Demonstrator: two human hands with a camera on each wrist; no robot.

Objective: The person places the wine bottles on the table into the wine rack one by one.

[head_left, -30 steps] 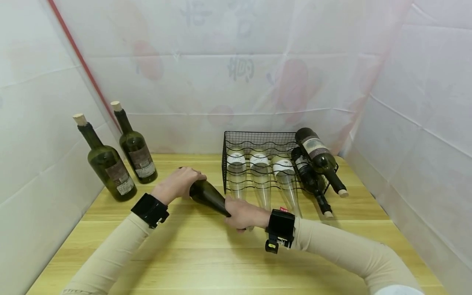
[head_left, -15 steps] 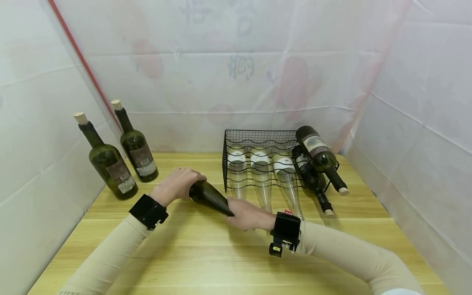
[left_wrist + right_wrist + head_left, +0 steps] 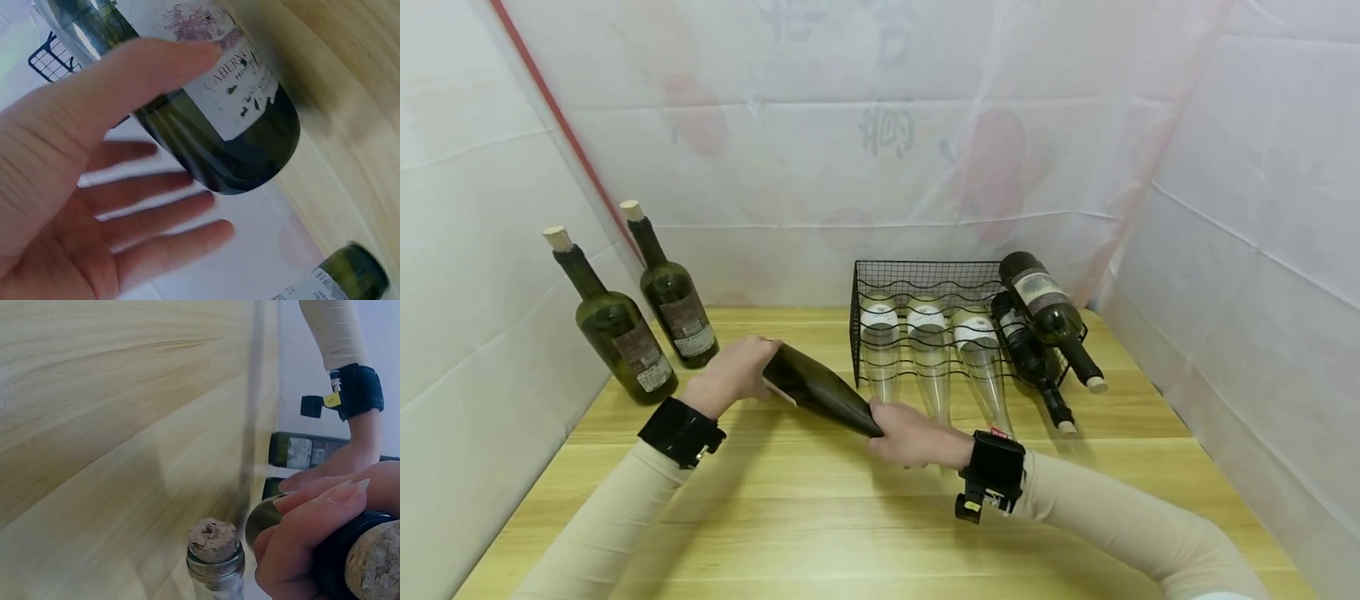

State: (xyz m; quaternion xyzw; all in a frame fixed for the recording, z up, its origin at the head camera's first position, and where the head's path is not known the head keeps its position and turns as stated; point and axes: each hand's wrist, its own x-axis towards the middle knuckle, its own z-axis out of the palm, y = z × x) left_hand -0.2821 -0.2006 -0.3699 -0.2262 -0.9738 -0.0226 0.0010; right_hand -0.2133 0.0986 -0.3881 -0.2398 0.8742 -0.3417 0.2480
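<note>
A dark green wine bottle [image 3: 820, 390] lies slanted above the wooden table [image 3: 820, 533], base up and to the left. My right hand [image 3: 912, 438] grips its neck; in the right wrist view the fingers [image 3: 306, 544] curl round the neck just below the cork [image 3: 377, 565]. My left hand [image 3: 733, 375] is at the bottle's base. The left wrist view shows the thumb lying on the white label [image 3: 219, 81], with the other fingers [image 3: 156, 212] straight and spread behind the base, not wrapped round it.
A black wire rack [image 3: 925, 275] behind the hands holds three clear bottles [image 3: 928, 350] lying down and two dark bottles [image 3: 1045, 321] at its right end, necks pointing towards me. Two corked green bottles [image 3: 613, 329] stand upright at the left wall. White sheeting encloses three sides.
The bottle's base has swung up and left. My left hand has slid from the bottle's body to its base and loosened its fingers. My right hand has drifted slightly right, still on the neck.
</note>
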